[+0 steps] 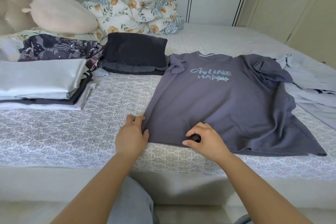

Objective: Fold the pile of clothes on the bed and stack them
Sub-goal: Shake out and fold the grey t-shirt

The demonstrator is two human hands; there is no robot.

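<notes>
Two stacks (41,85) of folded clothes already sit on the left of the bed (72,132), a pale one nearest and a dark one (135,54) behind it, so most of the work looks done. A patterned garment (60,47) lies between them and the pillows, and I cannot tell whether it is folded. Left to fold are the grey shirt (227,105), spread flat and face up with its hem at the bed's near edge, and at least one pale blue garment (309,82) rumpled beside it on the right.

The left hand (131,137) grips the shirt's near left corner, fingers (140,119) curled over the edge of the cloth. The right hand (205,139) rests on the hem just beside it, fingers bent and pinching up a small dark fold of fabric. The shirt's own folding seems not yet begun; both sleeves still lie out, rumpled.
</notes>
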